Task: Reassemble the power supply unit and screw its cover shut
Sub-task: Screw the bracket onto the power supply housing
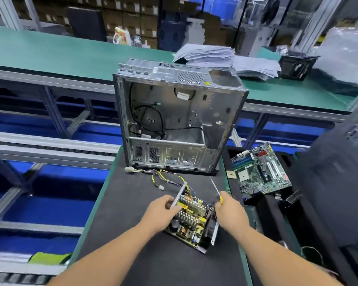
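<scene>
PSU (191, 220) open, left hand (161, 211) on wall, right hand (228, 209) w/ screwdriver (216, 189), no legible text

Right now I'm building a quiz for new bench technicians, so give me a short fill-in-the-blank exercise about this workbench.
1. The right hand holds a ____ with a yellow handle.
2. The power supply unit has its cover ____, so the circuit board shows.
3. The left hand grips the unit's upright metal ____.
4. The green motherboard lies to the ____ of the empty computer case.

Missing words: screwdriver; off; wall; right
</scene>
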